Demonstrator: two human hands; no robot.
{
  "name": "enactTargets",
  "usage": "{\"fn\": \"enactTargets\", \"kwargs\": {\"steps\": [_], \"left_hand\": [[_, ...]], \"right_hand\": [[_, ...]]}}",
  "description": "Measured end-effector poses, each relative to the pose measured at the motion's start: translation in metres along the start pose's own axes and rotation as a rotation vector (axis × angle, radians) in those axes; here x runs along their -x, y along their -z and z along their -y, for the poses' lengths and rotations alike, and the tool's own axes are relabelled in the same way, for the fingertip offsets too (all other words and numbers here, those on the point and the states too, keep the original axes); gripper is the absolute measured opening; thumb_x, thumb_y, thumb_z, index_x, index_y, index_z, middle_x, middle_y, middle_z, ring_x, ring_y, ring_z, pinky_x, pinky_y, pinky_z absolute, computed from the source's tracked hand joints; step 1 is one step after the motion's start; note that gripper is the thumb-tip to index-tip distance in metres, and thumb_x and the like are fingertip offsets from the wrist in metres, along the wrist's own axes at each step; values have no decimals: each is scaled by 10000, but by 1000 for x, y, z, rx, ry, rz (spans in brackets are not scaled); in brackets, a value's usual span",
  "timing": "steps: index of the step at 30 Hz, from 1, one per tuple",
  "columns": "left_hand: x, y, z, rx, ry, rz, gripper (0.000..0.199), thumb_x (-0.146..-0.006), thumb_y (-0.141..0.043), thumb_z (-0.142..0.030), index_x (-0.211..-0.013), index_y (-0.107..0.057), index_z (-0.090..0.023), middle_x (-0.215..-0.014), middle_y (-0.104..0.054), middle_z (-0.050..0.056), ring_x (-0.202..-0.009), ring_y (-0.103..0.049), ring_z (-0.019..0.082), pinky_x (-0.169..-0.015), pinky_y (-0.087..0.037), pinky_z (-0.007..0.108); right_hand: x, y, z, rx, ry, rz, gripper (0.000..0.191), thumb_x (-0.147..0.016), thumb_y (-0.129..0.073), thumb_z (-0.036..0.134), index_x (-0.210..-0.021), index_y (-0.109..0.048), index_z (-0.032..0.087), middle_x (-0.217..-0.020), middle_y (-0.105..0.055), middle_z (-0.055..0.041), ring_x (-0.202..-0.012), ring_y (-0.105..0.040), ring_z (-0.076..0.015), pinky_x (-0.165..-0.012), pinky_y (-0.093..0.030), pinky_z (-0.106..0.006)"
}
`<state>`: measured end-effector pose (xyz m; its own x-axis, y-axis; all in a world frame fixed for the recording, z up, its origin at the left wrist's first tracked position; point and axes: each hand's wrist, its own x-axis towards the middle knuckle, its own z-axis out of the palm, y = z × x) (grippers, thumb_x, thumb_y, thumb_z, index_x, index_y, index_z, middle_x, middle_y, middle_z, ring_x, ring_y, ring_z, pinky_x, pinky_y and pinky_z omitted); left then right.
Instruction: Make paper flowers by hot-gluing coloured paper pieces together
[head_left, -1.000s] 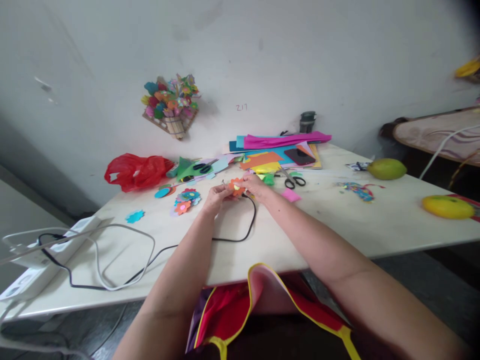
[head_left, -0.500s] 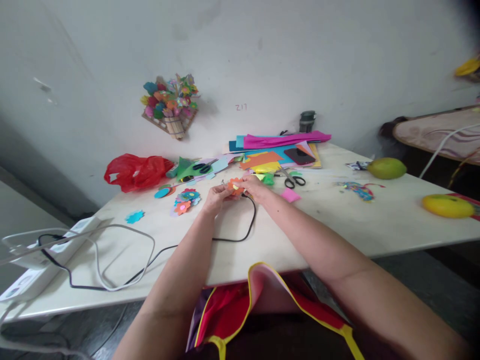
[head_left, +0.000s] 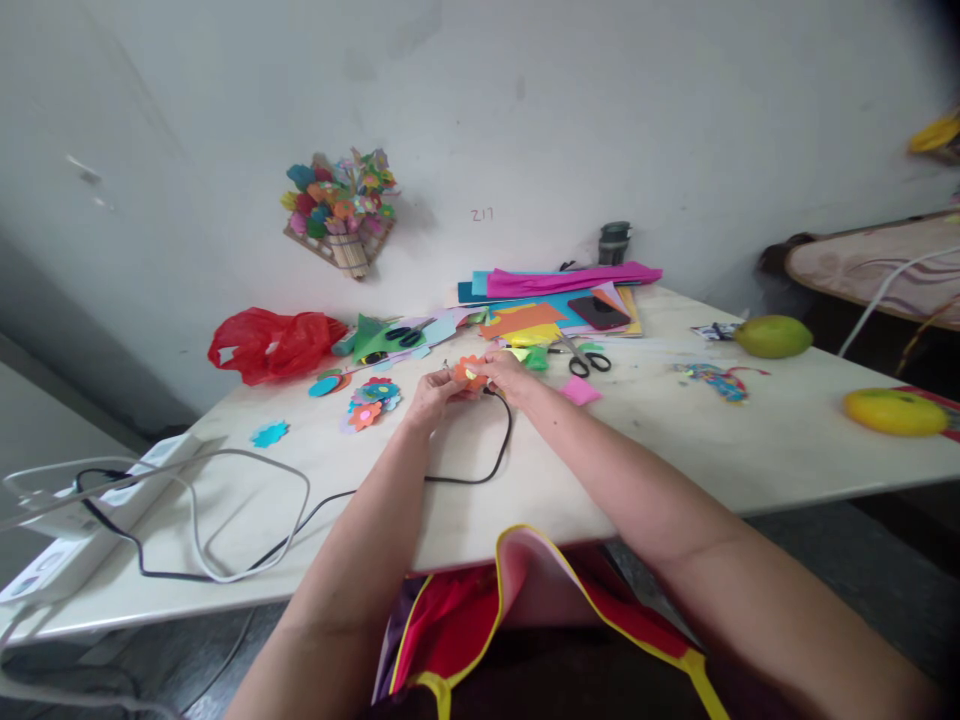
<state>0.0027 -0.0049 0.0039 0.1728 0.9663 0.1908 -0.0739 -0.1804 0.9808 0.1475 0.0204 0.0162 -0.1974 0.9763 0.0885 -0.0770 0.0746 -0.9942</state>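
Both the left hand [head_left: 433, 397] and right hand [head_left: 505, 369] pinch a yellow-centred orange paper flower [head_left: 469, 371] by opposite edges above the middle of the worktop [head_left: 525, 510], apparently steadying it with its centre uncovered.

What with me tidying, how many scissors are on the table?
2: one pair of scissors beyond the pink paper, another pair near the red plastic bag; more may be hidden.

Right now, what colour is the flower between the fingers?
The flower is orange with a yellow centre; head view.
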Motion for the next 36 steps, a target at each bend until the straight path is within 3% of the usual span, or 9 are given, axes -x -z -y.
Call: {"fn": "enactTargets", "kwargs": {"steps": [14, 20, 25, 36], "left_hand": [[-1, 2, 2, 1, 19, 39, 327, -585, -727, -365, -777, -664, -108, -766, -697, 99, -667, -658, 205, -731, -507, 346], [-3, 3, 3, 35, -2, -36, 259, -573, -732, -343, -679, -618, -136, -652, -678, 55, -587, -639, 183, -674, -508, 327], [-3, 3, 3, 21, -3, -28, 257, -578, -726, -342, -678, -610, -136, -658, -677, 54, -563, -629, 170, -663, -506, 318], [-2, 2, 2, 14, 4, 2, 269, -575, -743, -349, -675, -637, -123, -659, -670, 54, -583, -642, 177, -675, -501, 313]], "right_hand": [[-1, -1, -1, -16, 4, -5, 196, -607, -654, 283, -566, -500, 170, -460, -489, 33, -425, -399, -77, -407, -245, -216], [-3, 5, 1, 16, -5, 41, 181, -586, -648, 264, -556, -495, 171, -465, -465, 40, -444, -397, -81, -415, -248, -221], [0, 8, 4, 35, -20, 79, 253, -589, -677, 364, -581, -524, 163, -501, -499, 28, -458, -403, -80, -424, -246, -222], [3, 5, 4, 1, 11, 43, 204, -573, -676, 255, -541, -499, 158, -445, -462, 49, -415, -371, -59, -407, -241, -213]]}}
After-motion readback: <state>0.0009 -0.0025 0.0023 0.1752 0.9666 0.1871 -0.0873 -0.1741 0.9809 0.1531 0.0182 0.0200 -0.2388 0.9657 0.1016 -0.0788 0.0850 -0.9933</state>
